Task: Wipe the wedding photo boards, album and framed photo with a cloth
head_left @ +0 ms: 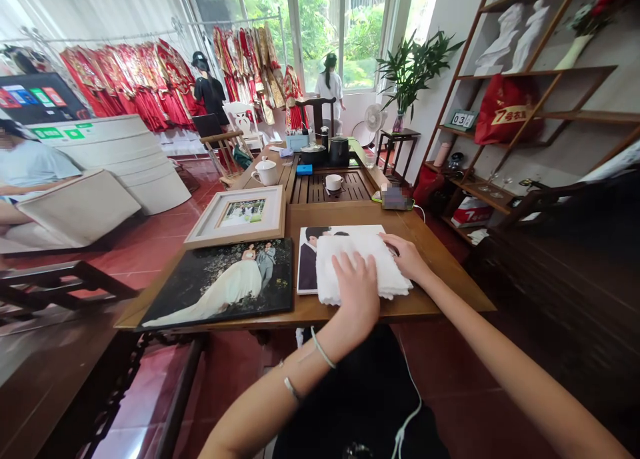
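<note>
A white folded cloth (365,262) lies on a photo print (313,252) of a couple, near the front edge of the wooden table (450,292). My left hand (356,289) rests flat on the cloth with fingers stretched out. My right hand (406,255) lies on the cloth's right side, fingers slightly curled over its edge. To the left lies a large dark wedding photo (225,282), and behind it a framed photo (239,215).
A tea tray (320,185) with a white teapot (265,171), cup (333,181) and dark kettle (339,151) sits farther back. Shelves (525,112) stand at right. A person (30,172) sits at left; two others stand by racks of red garments (130,79).
</note>
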Action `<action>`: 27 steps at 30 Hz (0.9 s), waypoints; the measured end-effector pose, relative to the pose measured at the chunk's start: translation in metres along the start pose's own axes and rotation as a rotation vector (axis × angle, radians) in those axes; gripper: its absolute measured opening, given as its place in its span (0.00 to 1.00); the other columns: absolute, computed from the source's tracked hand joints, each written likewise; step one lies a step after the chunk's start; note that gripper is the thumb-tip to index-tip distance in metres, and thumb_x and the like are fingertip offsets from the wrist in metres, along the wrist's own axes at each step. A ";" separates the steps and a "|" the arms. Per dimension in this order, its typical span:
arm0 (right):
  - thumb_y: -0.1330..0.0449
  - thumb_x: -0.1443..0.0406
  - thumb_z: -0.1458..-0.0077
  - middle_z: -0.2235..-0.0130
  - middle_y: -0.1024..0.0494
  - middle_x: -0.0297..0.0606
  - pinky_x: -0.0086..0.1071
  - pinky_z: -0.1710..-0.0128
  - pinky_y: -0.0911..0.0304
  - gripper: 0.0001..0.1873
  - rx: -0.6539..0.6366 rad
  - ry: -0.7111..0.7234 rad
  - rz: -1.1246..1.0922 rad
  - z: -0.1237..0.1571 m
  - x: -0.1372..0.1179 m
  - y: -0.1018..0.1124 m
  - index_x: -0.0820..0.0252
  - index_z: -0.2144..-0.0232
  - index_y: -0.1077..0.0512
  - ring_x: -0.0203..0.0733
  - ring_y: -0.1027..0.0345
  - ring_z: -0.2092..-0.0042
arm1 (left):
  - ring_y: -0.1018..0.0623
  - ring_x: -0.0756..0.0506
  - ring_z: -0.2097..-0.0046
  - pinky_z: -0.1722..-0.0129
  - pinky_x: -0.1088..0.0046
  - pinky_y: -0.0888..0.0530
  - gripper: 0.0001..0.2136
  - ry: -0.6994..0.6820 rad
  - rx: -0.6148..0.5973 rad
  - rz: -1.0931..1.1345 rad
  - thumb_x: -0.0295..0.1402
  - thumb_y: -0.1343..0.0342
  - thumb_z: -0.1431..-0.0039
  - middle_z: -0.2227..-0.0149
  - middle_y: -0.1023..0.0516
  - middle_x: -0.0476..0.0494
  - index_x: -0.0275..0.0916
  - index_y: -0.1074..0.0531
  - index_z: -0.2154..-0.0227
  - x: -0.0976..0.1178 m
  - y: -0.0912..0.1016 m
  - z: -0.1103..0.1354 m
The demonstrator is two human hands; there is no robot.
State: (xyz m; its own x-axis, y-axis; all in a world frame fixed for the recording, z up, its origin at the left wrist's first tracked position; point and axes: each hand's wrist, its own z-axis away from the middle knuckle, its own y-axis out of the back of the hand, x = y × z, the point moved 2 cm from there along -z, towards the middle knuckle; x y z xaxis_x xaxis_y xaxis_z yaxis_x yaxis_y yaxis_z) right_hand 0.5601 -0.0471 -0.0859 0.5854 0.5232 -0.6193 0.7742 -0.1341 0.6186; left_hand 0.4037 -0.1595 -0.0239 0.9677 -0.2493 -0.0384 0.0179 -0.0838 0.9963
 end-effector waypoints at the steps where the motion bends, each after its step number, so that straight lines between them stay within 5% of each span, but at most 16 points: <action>1: 0.44 0.70 0.53 0.48 0.23 0.43 0.45 0.44 0.36 0.19 -0.008 0.001 -0.005 0.000 0.000 0.001 0.56 0.58 0.22 0.49 0.29 0.46 | 0.39 0.28 0.37 0.38 0.40 0.48 0.25 0.036 0.004 -0.006 0.30 0.54 0.37 0.37 0.39 0.31 0.38 0.43 0.36 0.009 -0.002 0.004; 8: 0.42 0.70 0.56 0.48 0.23 0.43 0.46 0.44 0.36 0.22 -0.032 0.009 -0.026 0.000 0.001 0.004 0.56 0.56 0.23 0.50 0.30 0.45 | 0.41 0.24 0.36 0.40 0.32 0.49 0.26 0.062 0.026 0.024 0.32 0.55 0.36 0.36 0.41 0.28 0.38 0.45 0.35 0.027 -0.008 0.016; 17: 0.44 0.69 0.52 0.49 0.22 0.44 0.45 0.44 0.36 0.19 0.000 0.005 -0.004 -0.001 0.001 -0.002 0.58 0.58 0.22 0.50 0.29 0.46 | 0.43 0.25 0.36 0.40 0.34 0.48 0.31 0.045 -0.020 0.021 0.38 0.44 0.42 0.35 0.41 0.34 0.41 0.44 0.36 -0.015 -0.001 -0.028; 22: 0.46 0.66 0.46 0.49 0.22 0.45 0.46 0.42 0.38 0.17 0.014 0.014 0.021 0.000 -0.001 -0.003 0.58 0.57 0.23 0.49 0.30 0.45 | 0.44 0.29 0.35 0.38 0.37 0.49 0.29 0.019 0.002 0.026 0.34 0.46 0.41 0.34 0.42 0.39 0.44 0.43 0.37 -0.044 -0.002 -0.057; 27: 0.46 0.65 0.44 0.49 0.22 0.44 0.46 0.43 0.37 0.16 0.024 0.018 0.041 0.000 -0.002 -0.004 0.57 0.57 0.23 0.49 0.30 0.46 | 0.45 0.32 0.34 0.39 0.39 0.47 0.27 0.017 0.023 0.028 0.30 0.49 0.41 0.35 0.41 0.42 0.47 0.43 0.38 -0.057 -0.003 -0.060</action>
State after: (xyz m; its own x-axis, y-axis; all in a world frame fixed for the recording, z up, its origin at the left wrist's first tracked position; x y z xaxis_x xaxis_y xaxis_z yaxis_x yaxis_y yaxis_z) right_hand 0.5562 -0.0472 -0.0868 0.6128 0.5315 -0.5847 0.7551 -0.1758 0.6316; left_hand 0.3631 -0.0873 -0.0206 0.9718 -0.2355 -0.0090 -0.0148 -0.0992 0.9950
